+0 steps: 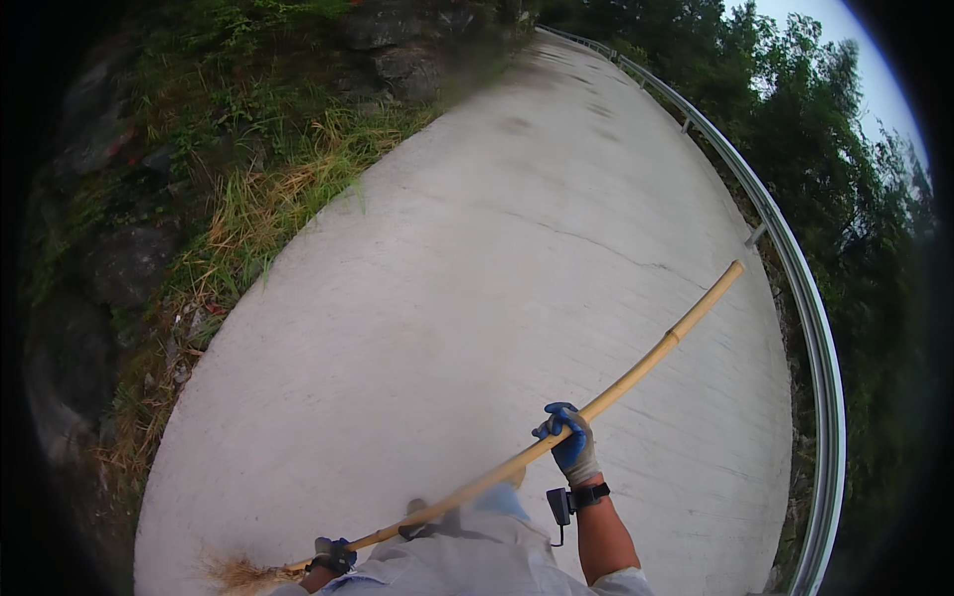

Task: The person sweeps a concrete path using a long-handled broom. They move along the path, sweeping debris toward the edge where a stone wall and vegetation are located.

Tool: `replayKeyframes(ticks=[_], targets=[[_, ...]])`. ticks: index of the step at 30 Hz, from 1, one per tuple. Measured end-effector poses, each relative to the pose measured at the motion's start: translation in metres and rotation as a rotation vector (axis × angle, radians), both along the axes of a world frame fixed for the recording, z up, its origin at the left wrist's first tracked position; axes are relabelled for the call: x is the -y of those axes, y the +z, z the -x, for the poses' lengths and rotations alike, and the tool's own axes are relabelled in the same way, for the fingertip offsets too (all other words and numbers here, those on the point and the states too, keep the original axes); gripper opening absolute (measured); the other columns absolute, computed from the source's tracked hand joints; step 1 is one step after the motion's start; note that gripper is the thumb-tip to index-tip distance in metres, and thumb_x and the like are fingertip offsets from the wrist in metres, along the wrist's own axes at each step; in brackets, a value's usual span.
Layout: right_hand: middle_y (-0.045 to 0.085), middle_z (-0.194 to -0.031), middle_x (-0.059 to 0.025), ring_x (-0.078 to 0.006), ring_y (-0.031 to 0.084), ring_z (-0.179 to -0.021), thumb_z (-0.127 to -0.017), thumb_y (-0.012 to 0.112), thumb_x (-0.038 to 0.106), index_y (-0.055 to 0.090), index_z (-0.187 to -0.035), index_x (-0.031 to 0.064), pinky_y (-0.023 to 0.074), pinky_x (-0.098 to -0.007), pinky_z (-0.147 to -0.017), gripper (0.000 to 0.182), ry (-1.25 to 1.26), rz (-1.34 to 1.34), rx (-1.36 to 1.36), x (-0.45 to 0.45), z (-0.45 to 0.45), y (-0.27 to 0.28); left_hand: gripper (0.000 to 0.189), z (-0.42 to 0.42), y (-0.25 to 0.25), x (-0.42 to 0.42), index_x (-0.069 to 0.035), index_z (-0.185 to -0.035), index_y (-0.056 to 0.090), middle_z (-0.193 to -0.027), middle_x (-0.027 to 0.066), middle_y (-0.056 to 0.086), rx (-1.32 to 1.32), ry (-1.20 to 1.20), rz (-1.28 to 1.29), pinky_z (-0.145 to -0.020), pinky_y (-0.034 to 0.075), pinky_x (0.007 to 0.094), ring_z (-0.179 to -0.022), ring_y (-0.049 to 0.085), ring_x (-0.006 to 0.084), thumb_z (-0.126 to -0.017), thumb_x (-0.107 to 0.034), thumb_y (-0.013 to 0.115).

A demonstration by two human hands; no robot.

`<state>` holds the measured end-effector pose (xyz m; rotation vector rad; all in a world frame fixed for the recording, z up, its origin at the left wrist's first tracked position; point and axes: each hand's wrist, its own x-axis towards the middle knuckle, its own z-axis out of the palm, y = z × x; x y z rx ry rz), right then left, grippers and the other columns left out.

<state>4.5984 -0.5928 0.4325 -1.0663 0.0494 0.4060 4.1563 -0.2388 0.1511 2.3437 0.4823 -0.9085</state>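
A long bamboo pole (633, 372) slants across the front of my body, from lower left to upper right. At its lower left end is a bundle of dry brown bristles (242, 575), so it looks like a broom. My right hand (572, 441), in a blue and grey work glove, is wrapped around the pole's middle. Lower down, close to the bristles, my left hand (335, 556) grips the pole in a dark blue glove. A black strap with a small device (574, 503) sits on my right wrist. My shirt partly hides my legs and shoes.
I stand on a pale concrete road (462, 320) with a thin crack (596, 244) across it. Along the right edge runs a metal guardrail (809, 313), with trees (820, 134) beyond. Grass (276, 194) and dark rocks (130, 264) border the left edge.
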Motion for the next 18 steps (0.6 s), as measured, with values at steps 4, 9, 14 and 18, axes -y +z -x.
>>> replayKeyframes(ticks=[4, 9, 14, 18], targets=[[0.041, -0.059, -0.0025, -0.0225, 0.051, -0.06, -0.084, 0.047, 0.02, 0.052, -0.096, -0.0023, 0.0469, -0.0399, -0.068, 0.026, -0.187, 0.041, 0.089, 0.053, 0.015, 0.023, 0.017, -0.067, 0.009, -0.005, -0.02, -0.063, 0.046, -0.053, -0.005, 0.043, -0.176, 1.158, 0.567, -0.046, 0.034, 0.0336, -0.049, 0.046, 0.0142, -0.079, -0.023, 0.041], [0.04, -0.058, -0.0024, -0.0212, 0.05, -0.057, -0.082, 0.047, 0.02, 0.053, -0.097, 0.0006, 0.0434, -0.0393, -0.066, 0.025, -0.487, 0.383, 0.203, 0.14, 0.068, 0.042, 0.014, -0.179, -0.011, 0.024, -0.016, -0.063, 0.039, -0.052, -0.0016, 0.037, -0.242, 2.242, 1.027, -0.05, 0.043, 0.0302, -0.05, 0.043, 0.0155, -0.074, -0.021, 0.047], [0.04, -0.058, -0.0006, -0.0191, 0.048, -0.057, -0.081, 0.047, 0.023, 0.057, -0.093, 0.0058, 0.0415, -0.0376, -0.065, 0.024, -0.725, -0.091, 0.071, 0.189, 0.12, 0.028, 0.022, -0.276, -0.008, 0.018, -0.013, -0.062, 0.037, -0.052, 0.0004, 0.039, -0.023, 1.92, 1.183, -0.055, 0.046, 0.0332, -0.048, 0.042, 0.016, -0.079, -0.023, 0.048], [0.041, -0.059, 0.0003, -0.0184, 0.049, -0.06, -0.081, 0.048, 0.024, 0.058, -0.094, 0.0069, 0.0412, -0.0372, -0.067, 0.023, -0.827, -0.109, 0.025, 0.206, 0.12, 0.014, 0.027, -0.348, 0.029, 0.022, -0.014, -0.059, 0.036, -0.05, -0.0009, 0.038, 0.168, 1.781, 1.249, -0.052, 0.044, 0.0308, -0.045, 0.038, 0.0141, -0.082, -0.02, 0.05]])
